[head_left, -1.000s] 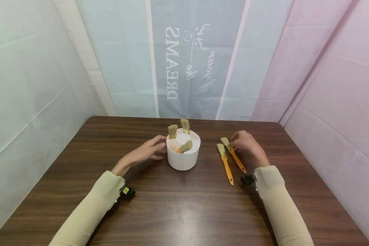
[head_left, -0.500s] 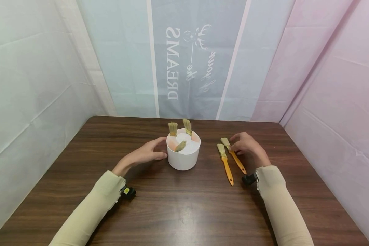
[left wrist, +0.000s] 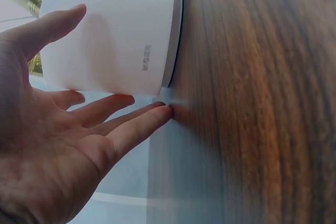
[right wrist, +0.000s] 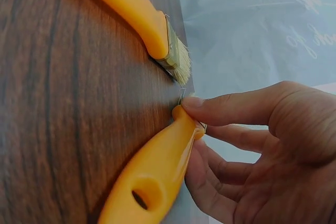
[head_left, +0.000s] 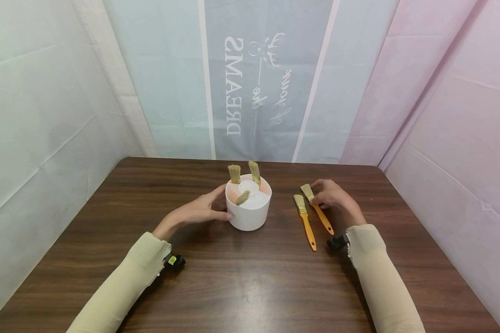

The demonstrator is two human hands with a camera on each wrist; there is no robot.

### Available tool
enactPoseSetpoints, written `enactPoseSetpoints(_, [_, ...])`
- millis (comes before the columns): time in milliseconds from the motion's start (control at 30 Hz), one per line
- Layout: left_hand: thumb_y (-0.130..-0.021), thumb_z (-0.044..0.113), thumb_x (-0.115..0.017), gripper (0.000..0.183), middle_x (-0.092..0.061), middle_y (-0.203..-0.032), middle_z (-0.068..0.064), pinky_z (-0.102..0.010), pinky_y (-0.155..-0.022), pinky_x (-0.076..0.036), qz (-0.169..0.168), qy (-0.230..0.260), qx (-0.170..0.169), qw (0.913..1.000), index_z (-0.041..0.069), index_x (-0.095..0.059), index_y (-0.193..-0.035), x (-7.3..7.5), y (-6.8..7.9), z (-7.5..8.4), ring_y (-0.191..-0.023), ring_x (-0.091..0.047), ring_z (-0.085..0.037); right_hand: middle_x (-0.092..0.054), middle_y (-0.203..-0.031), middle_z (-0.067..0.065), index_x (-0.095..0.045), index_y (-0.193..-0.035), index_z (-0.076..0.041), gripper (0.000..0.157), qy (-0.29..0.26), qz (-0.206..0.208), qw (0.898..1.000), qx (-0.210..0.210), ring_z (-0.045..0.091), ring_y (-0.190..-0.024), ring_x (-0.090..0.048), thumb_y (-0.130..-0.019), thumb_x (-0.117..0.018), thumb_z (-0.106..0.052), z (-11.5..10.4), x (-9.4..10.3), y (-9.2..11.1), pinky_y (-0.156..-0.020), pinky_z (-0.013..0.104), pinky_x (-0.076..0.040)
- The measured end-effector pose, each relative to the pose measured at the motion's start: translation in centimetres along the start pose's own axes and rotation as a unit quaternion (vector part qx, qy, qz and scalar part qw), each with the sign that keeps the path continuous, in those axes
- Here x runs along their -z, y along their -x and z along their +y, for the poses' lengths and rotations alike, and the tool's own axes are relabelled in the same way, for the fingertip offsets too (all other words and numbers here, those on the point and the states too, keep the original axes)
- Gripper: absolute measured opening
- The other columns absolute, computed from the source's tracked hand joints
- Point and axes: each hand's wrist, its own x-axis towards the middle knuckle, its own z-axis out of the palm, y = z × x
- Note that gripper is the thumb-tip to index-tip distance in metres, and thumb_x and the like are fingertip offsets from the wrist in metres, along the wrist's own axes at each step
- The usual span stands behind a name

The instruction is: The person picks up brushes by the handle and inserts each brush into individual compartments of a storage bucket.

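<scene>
A white round holder [head_left: 250, 218] with compartments stands mid-table. Three paintbrushes stick out of it bristles up: one at the back left [head_left: 234, 174], one at the back right [head_left: 254, 171], one leaning at the front [head_left: 243, 198]. My left hand [head_left: 196, 210] is at the holder's left side. In the left wrist view its thumb lies along the holder's wall [left wrist: 121, 30], and its fairly straight fingers reach along the underside of the picture. My right hand [head_left: 335, 195] pinches a yellow-handled paintbrush [right wrist: 157, 177] near its metal band, bristles pointing away from me.
Another yellow paintbrush [head_left: 306, 226] lies just left of the pinched one on the brown wooden table [head_left: 241, 282]. A printed blue-grey cloth [head_left: 266, 92] hangs behind the table, with pale cloth walls on both sides.
The holder has turned, its front brush shifting left and the back right one slightly right. My left thumb has come against the holder. The right hand's brush has shifted slightly at its bristle end.
</scene>
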Motion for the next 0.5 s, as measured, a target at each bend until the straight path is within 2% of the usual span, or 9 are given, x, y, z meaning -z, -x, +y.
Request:
enactPoseSetpoints(133, [-0.09,0.036,-0.08,0.105,-0.025,-0.172,-0.004,-0.06,-0.123,-0.029,0.01,-0.008,-0.007,0.9999,0.035,-0.009,-0.167,-0.1,0.0,0.3,-0.156,-0.029,-0.029,-0.067,-0.1,0.019,-0.043,-0.151,0.002,0.064,-0.025,-0.019,0.999,0.013,0.022,-0.084,-0.067,-0.094,-0.072,-0.007,0.2,0.2,0.1,-0.073,0.035,-0.061])
enactPoseSetpoints(267, [-0.09,0.037,-0.08,0.106,-0.025,-0.171,-0.005,-0.061,-0.123,-0.027,0.021,-0.018,-0.007,0.9996,0.036,-0.007,-0.166,-0.2,0.1,0.6,-0.158,-0.027,-0.029,-0.069,-0.113,0.024,-0.04,-0.154,0.001,0.067,-0.057,-0.043,0.997,0.03,0.025,-0.094,-0.07,-0.095,-0.071,-0.008,0.5,0.3,0.1,-0.081,0.042,-0.063])
enactPoseSetpoints(500, [-0.09,0.032,-0.082,0.108,-0.028,-0.171,-0.006,-0.056,-0.124,-0.03,0.022,-0.01,-0.015,0.9996,0.036,-0.005,-0.166,-0.4,0.0,0.5,-0.158,-0.028,-0.025,-0.066,-0.126,0.028,-0.038,-0.156,-0.002,0.067,-0.094,-0.04,0.994,0.035,0.022,-0.099,-0.071,-0.097,-0.07,-0.007,1.2,0.2,0.0,-0.088,0.045,-0.062])
